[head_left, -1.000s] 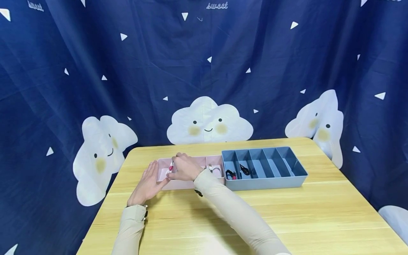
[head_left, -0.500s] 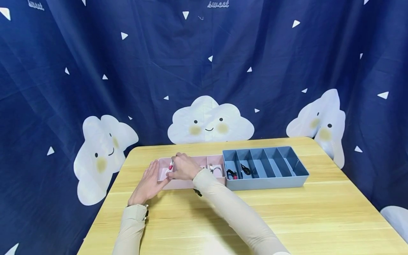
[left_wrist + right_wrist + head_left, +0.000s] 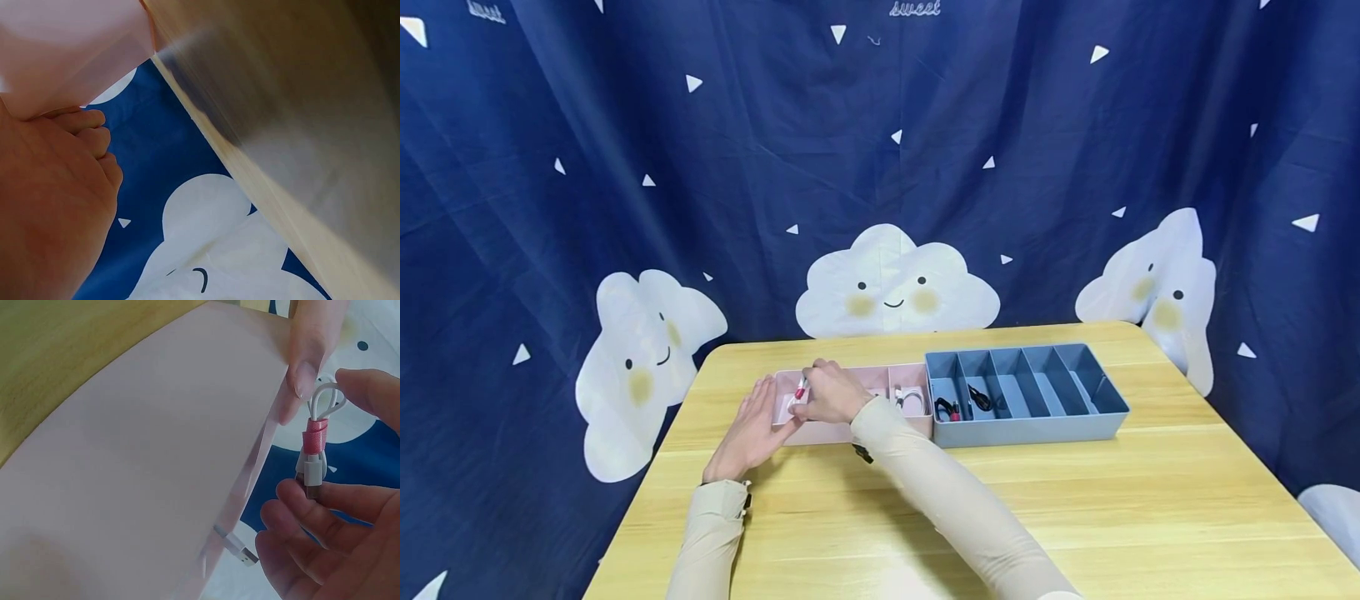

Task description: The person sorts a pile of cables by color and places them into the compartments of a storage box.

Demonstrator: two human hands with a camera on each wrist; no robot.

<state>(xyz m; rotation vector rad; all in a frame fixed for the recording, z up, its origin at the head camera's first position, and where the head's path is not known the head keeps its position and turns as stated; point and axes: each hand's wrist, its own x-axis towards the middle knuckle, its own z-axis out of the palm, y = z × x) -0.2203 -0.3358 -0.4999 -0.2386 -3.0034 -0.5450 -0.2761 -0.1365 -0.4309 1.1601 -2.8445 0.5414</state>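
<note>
Between thumb and fingertips my right hand pinches a white USB cable, coiled and bound with a pink-red strap. It holds the cable upright above the left part of a pink divided box. My left hand lies along the left end of that box, fingers straight and thumb toward its front corner. In the right wrist view, the left thumb sits at the rim, close to the cable's loop. Another white USB plug sticks out over the box's rim.
A white cable lies in the pink box's right compartment. Against that box's right side stands a blue divided box. Its two left compartments hold black cables, one with a red strap. Behind the wooden table hangs a dark blue curtain.
</note>
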